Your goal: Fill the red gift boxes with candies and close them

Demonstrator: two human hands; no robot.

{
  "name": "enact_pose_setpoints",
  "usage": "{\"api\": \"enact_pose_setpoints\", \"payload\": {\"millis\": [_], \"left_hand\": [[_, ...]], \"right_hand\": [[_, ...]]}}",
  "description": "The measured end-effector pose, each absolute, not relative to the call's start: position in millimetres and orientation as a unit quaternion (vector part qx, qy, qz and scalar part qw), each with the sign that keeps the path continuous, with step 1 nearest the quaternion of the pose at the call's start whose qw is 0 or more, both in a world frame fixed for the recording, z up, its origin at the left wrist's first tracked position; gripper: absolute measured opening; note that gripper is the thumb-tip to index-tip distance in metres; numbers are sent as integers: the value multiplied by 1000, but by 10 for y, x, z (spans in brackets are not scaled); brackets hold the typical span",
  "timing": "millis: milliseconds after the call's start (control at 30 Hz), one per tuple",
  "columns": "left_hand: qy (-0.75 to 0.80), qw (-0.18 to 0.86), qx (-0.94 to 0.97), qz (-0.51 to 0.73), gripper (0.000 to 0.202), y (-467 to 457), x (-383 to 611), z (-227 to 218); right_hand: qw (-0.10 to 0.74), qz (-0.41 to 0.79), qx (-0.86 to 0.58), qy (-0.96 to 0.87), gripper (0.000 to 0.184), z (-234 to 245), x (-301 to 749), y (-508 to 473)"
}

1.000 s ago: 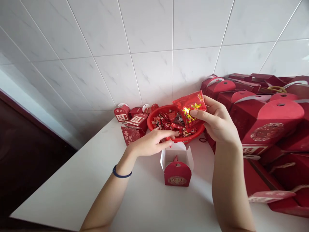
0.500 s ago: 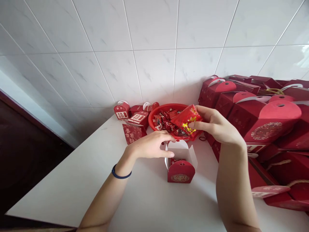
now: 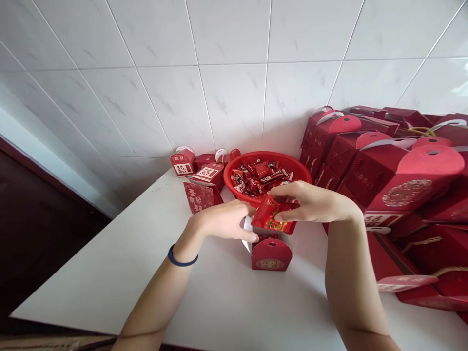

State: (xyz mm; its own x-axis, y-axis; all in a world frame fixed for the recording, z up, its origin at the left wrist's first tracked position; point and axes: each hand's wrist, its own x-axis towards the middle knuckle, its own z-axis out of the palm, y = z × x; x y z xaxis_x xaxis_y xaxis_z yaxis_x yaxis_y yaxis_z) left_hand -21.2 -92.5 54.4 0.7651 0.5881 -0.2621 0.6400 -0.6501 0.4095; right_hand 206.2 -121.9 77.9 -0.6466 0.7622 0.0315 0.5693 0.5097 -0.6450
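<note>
My right hand (image 3: 310,204) pinches a shiny red packet with gold lettering (image 3: 272,217) between thumb and fingers. The packet is tilted over the open top of a small red gift box (image 3: 271,256), hiding part of its raised white flaps. Red wrapped pieces show inside the box. At the box's left side, my left hand (image 3: 228,222) holds its edge, thumb by the opening and fingers toward the back flap; those fingertips are partly hidden by the packet. Just behind stands a red plastic basin (image 3: 228,183) with many red-wrapped candies (image 3: 256,175).
Several small red boxes (image 3: 208,174) and a dark red printed card box (image 3: 201,197) sit left of the basin. A tall pile of red gift boxes (image 3: 398,180) fills the right side. All stand on a white table (image 3: 120,273) against a tiled wall (image 3: 234,107).
My right hand has brought the red packet from above the basin down and left, over the gift box. My left hand has stayed at the box's left side.
</note>
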Motion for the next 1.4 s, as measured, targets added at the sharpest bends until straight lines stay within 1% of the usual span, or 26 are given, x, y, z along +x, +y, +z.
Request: {"api": "enact_pose_setpoints", "payload": {"millis": [67,133,167,233,300,400,467,533,567,667,700,733,767,833,900,933,1000,1100,1167,1233,1333,1400], "left_hand": [[331,256,906,-71,34,-910,-216,524],[340,247,903,-93,45,-885,-230,489],[348,239,901,-100,52,-871,-238,470],[355,228,900,-106,61,-848,-255,439],[354,228,901,-104,65,-838,-272,426],[354,231,901,-101,67,-849,-299,442],[352,233,902,-90,69,-868,-313,463],[346,230,908,-56,66,-894,-307,479],[339,225,913,-30,59,-909,-293,483],[288,213,932,53,26,-952,-207,469],[266,218,937,66,18,-964,-170,456],[248,227,940,65,15,-975,-135,438],[237,240,940,45,14,-983,-102,418],[239,261,935,-32,13,-996,-51,374],[250,262,927,-94,12,-1009,-17,331],[252,257,927,-105,13,-1017,-3,312],[250,240,933,-98,15,-1036,23,280],[240,218,942,-81,24,-1053,53,247],[226,236,942,-72,28,-1045,60,227],[217,275,934,-74,28,-1024,56,203],[209,291,931,-76,27,-998,45,185],[179,276,943,-48,19,-999,32,220]], "right_hand": [[134,309,-381,-861,18,731,2049,-1182],[133,298,-396,-858,27,683,2037,-1150],[138,287,-409,-855,27,667,2032,-1139],[153,267,-432,-847,23,659,2033,-1136],[171,268,-437,-841,21,685,2052,-1157],[197,283,-425,-837,25,744,2099,-1221],[193,284,-426,-837,24,758,2121,-1276],[169,276,-440,-838,22,733,2123,-1338],[155,266,-449,-839,20,707,2118,-1373],[136,219,-471,-844,19,595,2105,-1510],[143,203,-475,-845,20,551,2108,-1569],[155,189,-479,-844,21,505,2116,-1634],[169,177,-484,-840,22,456,2130,-1703],[197,163,-500,-828,23,346,2169,-1848],[216,156,-520,-812,25,217,2209,-1982],[226,153,-529,-803,27,147,2225,-2038],[254,151,-539,-789,30,1,2246,-2117],[320,149,-535,-768,32,-208,2252,-2146],[370,149,-531,-748,32,-330,2248,-2120],[407,153,-532,-726,32,-430,2238,-2083],[425,169,-531,-713,35,-520,2212,-2054],[417,185,-520,-722,38,-533,2192,-2067]]}}
